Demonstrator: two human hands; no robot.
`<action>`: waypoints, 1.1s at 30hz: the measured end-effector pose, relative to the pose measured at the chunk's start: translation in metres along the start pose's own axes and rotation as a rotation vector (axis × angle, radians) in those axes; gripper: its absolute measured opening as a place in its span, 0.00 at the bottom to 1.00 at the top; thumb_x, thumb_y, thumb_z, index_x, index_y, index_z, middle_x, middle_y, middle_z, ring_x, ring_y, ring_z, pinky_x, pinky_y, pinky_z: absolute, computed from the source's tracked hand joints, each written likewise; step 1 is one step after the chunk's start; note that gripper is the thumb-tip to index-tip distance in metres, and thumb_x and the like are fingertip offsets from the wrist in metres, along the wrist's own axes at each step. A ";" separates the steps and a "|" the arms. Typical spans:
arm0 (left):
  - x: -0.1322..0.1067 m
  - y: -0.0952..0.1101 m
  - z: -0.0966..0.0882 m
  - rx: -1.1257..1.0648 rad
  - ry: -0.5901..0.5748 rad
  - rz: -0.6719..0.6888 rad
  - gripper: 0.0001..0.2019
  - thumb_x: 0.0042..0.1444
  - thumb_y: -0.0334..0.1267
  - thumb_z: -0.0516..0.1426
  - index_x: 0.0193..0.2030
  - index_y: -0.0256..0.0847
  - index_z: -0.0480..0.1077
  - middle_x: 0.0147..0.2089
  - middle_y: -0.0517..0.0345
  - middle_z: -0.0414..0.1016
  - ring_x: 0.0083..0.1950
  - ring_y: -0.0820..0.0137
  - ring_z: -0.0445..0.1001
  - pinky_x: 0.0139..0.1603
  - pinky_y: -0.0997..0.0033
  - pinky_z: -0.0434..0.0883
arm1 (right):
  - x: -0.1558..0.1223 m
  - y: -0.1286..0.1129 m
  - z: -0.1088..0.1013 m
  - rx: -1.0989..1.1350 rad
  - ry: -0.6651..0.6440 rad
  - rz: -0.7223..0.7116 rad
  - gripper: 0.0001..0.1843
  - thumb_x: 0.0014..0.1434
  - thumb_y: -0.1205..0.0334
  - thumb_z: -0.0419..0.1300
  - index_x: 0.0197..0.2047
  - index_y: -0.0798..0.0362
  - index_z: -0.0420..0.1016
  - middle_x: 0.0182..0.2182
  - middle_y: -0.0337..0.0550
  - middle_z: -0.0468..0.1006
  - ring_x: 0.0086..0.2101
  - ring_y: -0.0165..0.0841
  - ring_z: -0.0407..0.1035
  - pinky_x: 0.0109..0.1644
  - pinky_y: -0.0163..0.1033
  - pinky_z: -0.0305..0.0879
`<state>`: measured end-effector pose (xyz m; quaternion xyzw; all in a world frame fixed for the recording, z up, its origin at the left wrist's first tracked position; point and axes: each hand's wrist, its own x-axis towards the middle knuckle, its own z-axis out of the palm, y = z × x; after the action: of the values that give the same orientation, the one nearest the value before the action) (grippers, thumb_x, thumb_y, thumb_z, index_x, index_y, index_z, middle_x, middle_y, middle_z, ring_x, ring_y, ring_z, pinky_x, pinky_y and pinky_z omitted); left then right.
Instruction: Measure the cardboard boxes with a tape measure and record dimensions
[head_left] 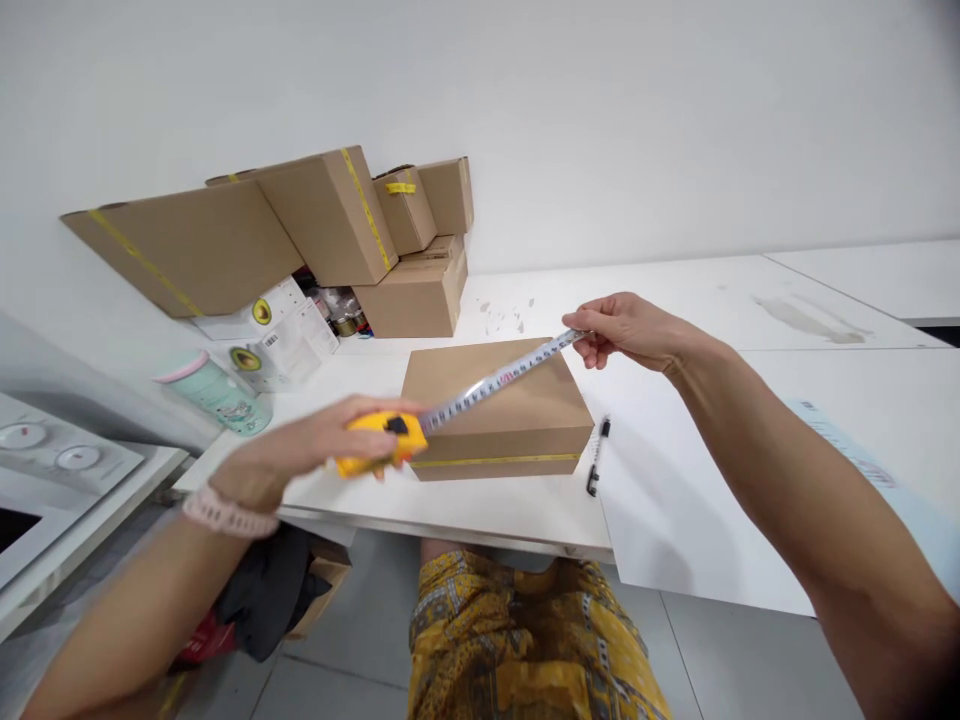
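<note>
My left hand [330,440] is wrapped round the yellow case of a tape measure [401,432], slightly blurred. From the case a silver blade [495,382] runs up and to the right, above a closed cardboard box [487,410]. The free end of the blade is pinched between the thumb and fingers of my right hand [622,328]. Yellow tape lines the box's front face near its bottom edge. Just right of the box, a black marker [598,457] lies on the white table [480,512].
Cardboard boxes [322,215] are stacked at the back left, beside avocado-print packaging [281,335] and a mint tumbler [221,395]. A large white sheet [697,500] covers part of the table at right, with a light blue sheet [877,470] beyond. A white appliance [60,460] stands at far left.
</note>
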<state>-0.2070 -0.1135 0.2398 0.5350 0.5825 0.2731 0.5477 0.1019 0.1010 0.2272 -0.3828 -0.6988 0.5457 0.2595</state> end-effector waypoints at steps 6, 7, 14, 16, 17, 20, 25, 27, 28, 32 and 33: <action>-0.020 -0.064 0.141 -0.869 -0.138 -0.091 0.26 0.47 0.52 0.68 0.48 0.37 0.77 0.37 0.51 0.78 0.30 0.65 0.80 0.25 0.73 0.76 | 0.019 -0.019 0.019 -0.136 -0.297 -0.099 0.22 0.53 0.52 0.73 0.20 0.51 0.68 0.18 0.40 0.74 0.22 0.27 0.68 0.27 0.34 0.67; -0.019 -0.069 0.156 -0.945 -0.077 -0.036 0.25 0.49 0.53 0.67 0.48 0.37 0.76 0.36 0.51 0.77 0.30 0.65 0.80 0.24 0.73 0.76 | 0.028 -0.015 0.023 -0.111 -0.256 -0.115 0.22 0.53 0.51 0.73 0.21 0.51 0.68 0.19 0.39 0.74 0.23 0.27 0.68 0.28 0.34 0.67; 0.016 -0.054 0.178 -0.916 0.554 0.280 0.21 0.55 0.49 0.66 0.50 0.38 0.73 0.40 0.52 0.77 0.37 0.64 0.78 0.31 0.69 0.78 | 0.045 0.015 0.053 0.167 -0.191 -0.116 0.29 0.63 0.34 0.57 0.31 0.53 0.75 0.26 0.44 0.77 0.24 0.30 0.70 0.29 0.37 0.70; 0.031 -0.049 0.177 -0.893 0.601 0.275 0.23 0.54 0.51 0.66 0.49 0.37 0.72 0.37 0.53 0.76 0.35 0.65 0.77 0.30 0.69 0.77 | 0.036 0.021 0.065 0.237 -0.286 -0.154 0.29 0.62 0.33 0.58 0.39 0.53 0.78 0.31 0.46 0.79 0.29 0.32 0.73 0.33 0.39 0.73; 0.039 -0.047 0.177 -0.889 0.613 0.270 0.23 0.53 0.52 0.66 0.48 0.37 0.72 0.37 0.54 0.76 0.34 0.66 0.77 0.29 0.69 0.77 | 0.032 0.023 0.070 0.253 -0.288 -0.182 0.27 0.61 0.35 0.61 0.41 0.53 0.79 0.33 0.45 0.80 0.31 0.32 0.73 0.36 0.39 0.74; 0.057 -0.041 0.182 -0.904 0.658 0.276 0.25 0.51 0.53 0.67 0.49 0.38 0.72 0.39 0.55 0.76 0.34 0.66 0.77 0.30 0.68 0.77 | 0.036 0.027 0.080 0.231 -0.198 -0.248 0.19 0.56 0.46 0.70 0.40 0.53 0.81 0.32 0.42 0.79 0.31 0.29 0.71 0.40 0.37 0.73; 0.062 -0.034 0.197 -0.999 0.643 0.247 0.29 0.51 0.55 0.67 0.54 0.38 0.72 0.43 0.54 0.75 0.37 0.65 0.77 0.32 0.66 0.77 | 0.090 0.031 0.075 0.195 -0.131 -0.283 0.10 0.56 0.55 0.70 0.34 0.54 0.83 0.28 0.41 0.78 0.29 0.28 0.67 0.39 0.36 0.69; 0.055 -0.035 0.205 -1.041 0.605 0.186 0.31 0.51 0.55 0.67 0.56 0.39 0.72 0.45 0.51 0.76 0.38 0.63 0.78 0.32 0.65 0.77 | 0.112 0.037 0.072 0.164 -0.090 -0.253 0.09 0.57 0.57 0.68 0.32 0.55 0.82 0.28 0.41 0.78 0.30 0.29 0.67 0.39 0.37 0.68; 0.050 -0.037 0.208 -1.064 0.586 0.150 0.32 0.50 0.56 0.67 0.57 0.39 0.71 0.47 0.50 0.76 0.38 0.62 0.78 0.33 0.64 0.78 | 0.120 0.041 0.071 0.132 -0.068 -0.226 0.09 0.57 0.58 0.67 0.32 0.55 0.81 0.27 0.41 0.77 0.30 0.29 0.67 0.39 0.37 0.67; 0.028 -0.042 0.213 -1.135 0.479 0.071 0.32 0.50 0.56 0.68 0.56 0.38 0.72 0.51 0.42 0.76 0.40 0.60 0.77 0.33 0.60 0.79 | 0.136 0.059 0.070 -0.090 -0.014 -0.194 0.11 0.57 0.55 0.65 0.30 0.54 0.80 0.25 0.39 0.76 0.29 0.30 0.66 0.36 0.38 0.64; 0.024 -0.042 0.212 -1.149 0.446 0.070 0.31 0.52 0.56 0.67 0.56 0.37 0.72 0.51 0.42 0.76 0.40 0.60 0.77 0.33 0.60 0.79 | 0.137 0.062 0.070 -0.145 -0.017 -0.205 0.12 0.56 0.54 0.65 0.30 0.54 0.80 0.26 0.39 0.76 0.29 0.31 0.66 0.36 0.38 0.63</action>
<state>-0.0194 -0.1596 0.1407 0.1033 0.4249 0.6664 0.6039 -0.0151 0.1805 0.1415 -0.3225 -0.7740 0.4675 0.2798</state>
